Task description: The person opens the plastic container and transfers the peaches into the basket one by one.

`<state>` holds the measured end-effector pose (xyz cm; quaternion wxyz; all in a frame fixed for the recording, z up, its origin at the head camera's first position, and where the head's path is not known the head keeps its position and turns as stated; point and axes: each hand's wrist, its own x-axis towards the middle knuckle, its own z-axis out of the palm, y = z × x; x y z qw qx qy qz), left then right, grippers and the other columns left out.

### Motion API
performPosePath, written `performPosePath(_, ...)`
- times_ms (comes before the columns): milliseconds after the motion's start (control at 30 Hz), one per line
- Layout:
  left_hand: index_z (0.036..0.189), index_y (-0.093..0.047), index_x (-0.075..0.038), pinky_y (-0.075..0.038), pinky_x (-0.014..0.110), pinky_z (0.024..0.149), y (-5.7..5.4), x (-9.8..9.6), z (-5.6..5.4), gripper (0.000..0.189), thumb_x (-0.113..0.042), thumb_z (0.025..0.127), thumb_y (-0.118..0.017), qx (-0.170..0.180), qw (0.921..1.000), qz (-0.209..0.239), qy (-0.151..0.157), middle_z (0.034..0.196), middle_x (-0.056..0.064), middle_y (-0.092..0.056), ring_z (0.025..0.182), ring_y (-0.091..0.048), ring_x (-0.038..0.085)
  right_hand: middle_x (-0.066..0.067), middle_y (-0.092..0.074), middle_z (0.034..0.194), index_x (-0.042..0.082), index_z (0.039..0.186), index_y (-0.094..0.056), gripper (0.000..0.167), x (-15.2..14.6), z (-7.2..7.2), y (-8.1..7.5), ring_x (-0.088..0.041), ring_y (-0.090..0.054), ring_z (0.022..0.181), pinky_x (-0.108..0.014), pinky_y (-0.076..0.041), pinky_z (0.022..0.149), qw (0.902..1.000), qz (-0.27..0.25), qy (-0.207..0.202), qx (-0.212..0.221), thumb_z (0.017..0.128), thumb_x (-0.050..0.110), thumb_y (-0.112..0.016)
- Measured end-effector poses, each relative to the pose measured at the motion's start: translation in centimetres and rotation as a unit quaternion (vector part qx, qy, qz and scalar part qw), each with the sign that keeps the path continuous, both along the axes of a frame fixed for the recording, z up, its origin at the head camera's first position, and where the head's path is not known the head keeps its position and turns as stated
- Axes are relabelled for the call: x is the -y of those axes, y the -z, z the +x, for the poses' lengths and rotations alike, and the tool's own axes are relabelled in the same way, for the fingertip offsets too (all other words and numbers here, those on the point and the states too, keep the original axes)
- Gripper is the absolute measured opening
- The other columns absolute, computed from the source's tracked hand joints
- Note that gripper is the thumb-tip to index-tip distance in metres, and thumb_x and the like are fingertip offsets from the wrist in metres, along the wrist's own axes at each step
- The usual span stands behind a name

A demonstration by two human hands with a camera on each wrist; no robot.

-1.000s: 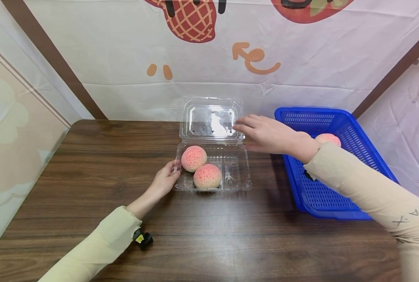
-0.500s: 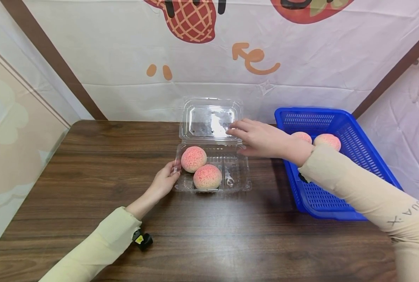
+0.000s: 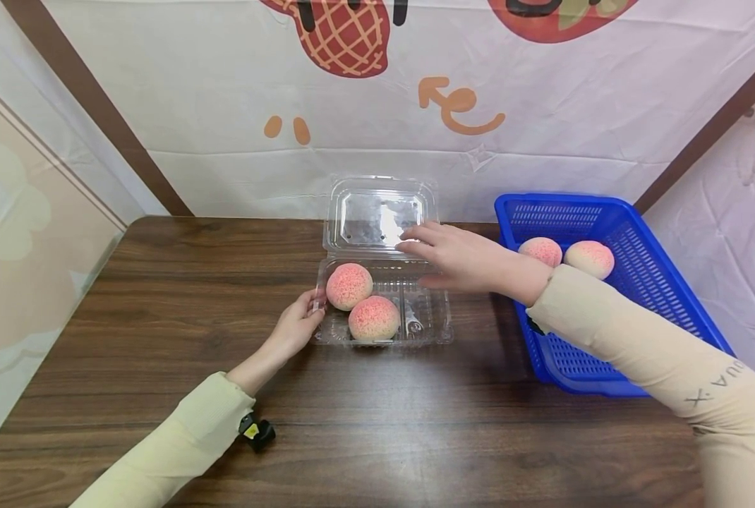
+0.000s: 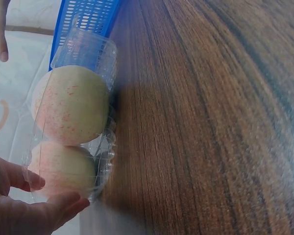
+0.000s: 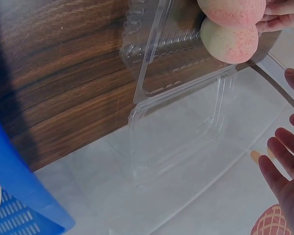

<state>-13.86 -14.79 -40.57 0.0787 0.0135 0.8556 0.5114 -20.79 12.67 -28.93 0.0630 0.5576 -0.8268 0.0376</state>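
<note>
A clear plastic clamshell box (image 3: 428, 310) sits on the table with its lid (image 3: 358, 212) raised at the back. Two pink-and-cream peaches, a rear one (image 3: 349, 286) and a front one (image 3: 374, 319), lie in its left part. My left hand (image 3: 296, 326) pinches the box's left rim between thumb and fingers, as the left wrist view shows beside the nearer peach (image 4: 63, 169). Above the box's right rear part hovers my right hand (image 3: 463, 259), fingers spread and holding nothing. In the right wrist view the right hand's fingers (image 5: 284, 152) are loosely extended, apart from the lid.
A blue perforated basket (image 3: 562, 377) stands to the right, partly behind the right forearm. Inside it are two more peaches, one on the left (image 3: 541, 250) and one on the right (image 3: 590, 259). The brown wooden table (image 3: 377, 437) meets a printed cloth wall (image 3: 225, 169) at the back.
My right hand has drifted left and slightly toward me over the box, its forearm uncovering a second peach in the basket. The left hand and the box have stayed put.
</note>
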Motion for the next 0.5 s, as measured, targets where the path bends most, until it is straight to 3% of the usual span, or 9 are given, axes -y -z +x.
performPosePath(500, 0.125, -0.036, 0.018, -0.039, 0.042, 0.099, 0.3, 0.0, -0.1, 0.040, 0.004, 0.089, -0.041, -0.007, 0.9999, 0.011, 0.003, 0.125, 0.033, -0.046, 0.116, -0.046, 0.038, -0.013, -0.052, 0.119, 0.002, 0.123, -0.051, 0.055, 1.1, 0.5, 0.9, -0.028, -0.048, 0.111, -0.039, -0.040, 0.098, 0.9997, 0.003, -0.022, 0.008, 0.077, 0.025, -0.072)
